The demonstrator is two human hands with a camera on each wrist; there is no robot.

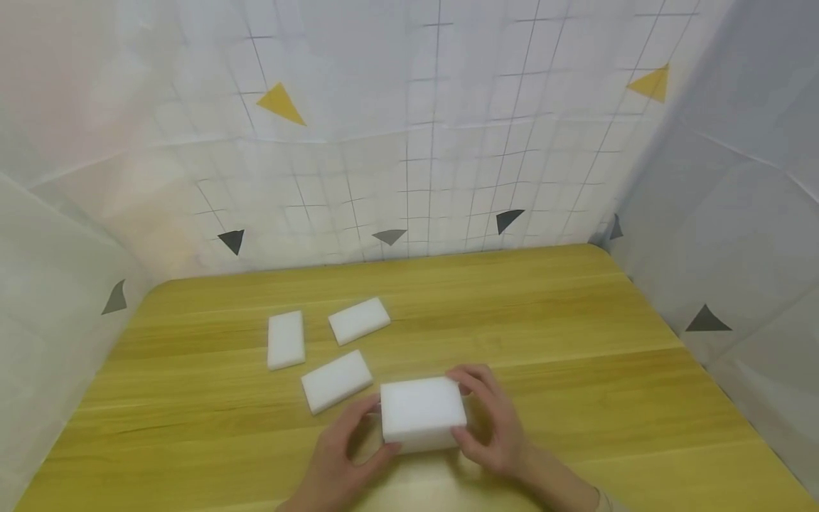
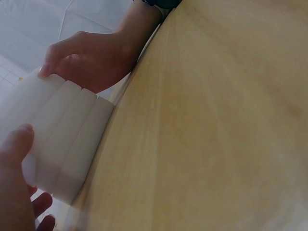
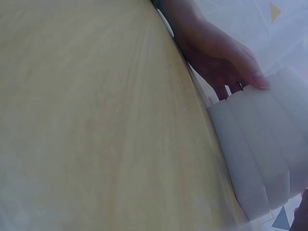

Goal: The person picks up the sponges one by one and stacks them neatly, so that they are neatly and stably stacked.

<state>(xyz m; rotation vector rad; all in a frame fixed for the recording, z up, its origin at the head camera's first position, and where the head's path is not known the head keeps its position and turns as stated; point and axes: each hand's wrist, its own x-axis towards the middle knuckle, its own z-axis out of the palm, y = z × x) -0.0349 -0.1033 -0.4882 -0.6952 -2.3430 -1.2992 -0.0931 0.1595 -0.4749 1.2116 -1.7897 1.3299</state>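
Wood-grain table [image 1: 589, 355] bearing a white block stack [image 1: 424, 409], patterned sheeting [image 1: 358, 171] beyond the stack, left hand [image 1: 338, 449] gripping its left end, right hand [image 1: 500, 430] its right, fingers [image 1: 481, 377] curled, partly spread from thumbs [image 1: 471, 445].

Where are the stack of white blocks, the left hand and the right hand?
Stack of white blocks [image 1: 424, 405]: head view, top face.
Left hand [image 1: 331, 455]: head view, hand's middle.
Right hand [image 1: 504, 435]: head view, hand's middle.

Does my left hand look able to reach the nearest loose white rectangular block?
Probably yes: nothing stands between the left hand and that white block, though the hand likely must release the white rectangular stack first.
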